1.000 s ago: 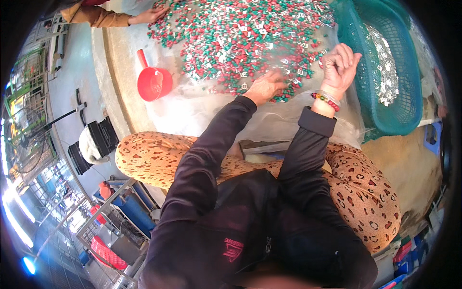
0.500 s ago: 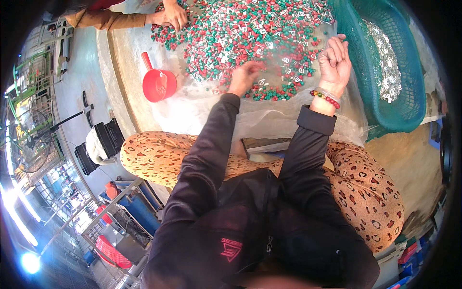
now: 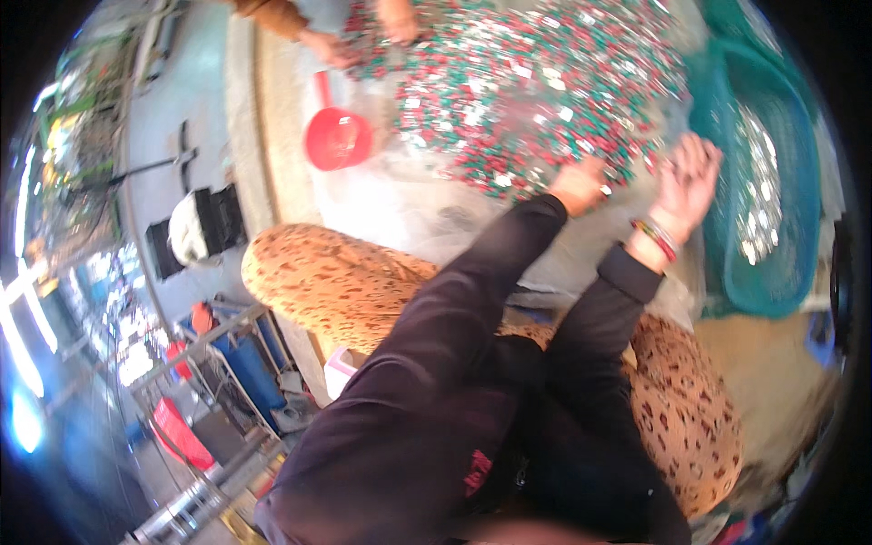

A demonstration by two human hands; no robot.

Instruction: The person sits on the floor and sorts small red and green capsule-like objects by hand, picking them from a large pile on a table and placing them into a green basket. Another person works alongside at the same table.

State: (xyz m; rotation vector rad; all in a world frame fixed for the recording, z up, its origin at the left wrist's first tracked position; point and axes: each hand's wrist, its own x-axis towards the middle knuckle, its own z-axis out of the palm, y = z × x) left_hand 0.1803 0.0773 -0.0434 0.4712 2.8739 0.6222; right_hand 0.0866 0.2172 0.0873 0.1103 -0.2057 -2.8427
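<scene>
1. nearest, the left hand (image 3: 579, 184) rests curled on the near edge of the pile of small red, green and silver pieces (image 3: 527, 86); whether it grasps any, i cannot tell.
2. right of the pile, the right hand (image 3: 688, 177) hovers with fingers spread, holding nothing.
3. further right of the pile, the teal basket (image 3: 790, 291) already holds a batch of silver pieces, yet most of the pile looks unsorted.
4. left of the pile lies a red scoop (image 3: 337, 136); at its far edge another person's hands (image 3: 400, 18) work.
</scene>
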